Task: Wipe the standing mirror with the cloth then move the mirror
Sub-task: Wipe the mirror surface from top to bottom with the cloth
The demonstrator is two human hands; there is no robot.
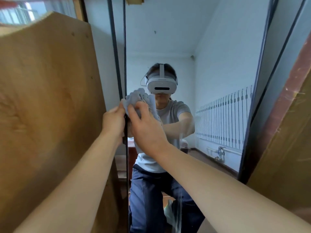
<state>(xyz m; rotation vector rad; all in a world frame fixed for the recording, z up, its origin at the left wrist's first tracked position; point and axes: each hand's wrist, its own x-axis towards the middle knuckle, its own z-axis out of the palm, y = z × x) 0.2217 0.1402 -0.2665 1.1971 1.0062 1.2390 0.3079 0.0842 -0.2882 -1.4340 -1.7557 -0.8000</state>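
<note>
A tall standing mirror (210, 56) with a thin black frame fills the middle of the head view and reflects a person wearing a white headset. My left hand (113, 122) grips the mirror's left frame edge at about mid-height, fingers wrapped round it. My right hand (148, 126) holds a crumpled light-blue cloth (134, 100) against the glass, right beside the left edge. Part of the cloth is hidden under my fingers.
A large brown wooden board (47, 106) stands close on the left, touching or nearly touching the mirror's edge. Another brown panel with a reddish edge (289, 132) leans on the right. The mirror's black right frame (257, 98) runs diagonally.
</note>
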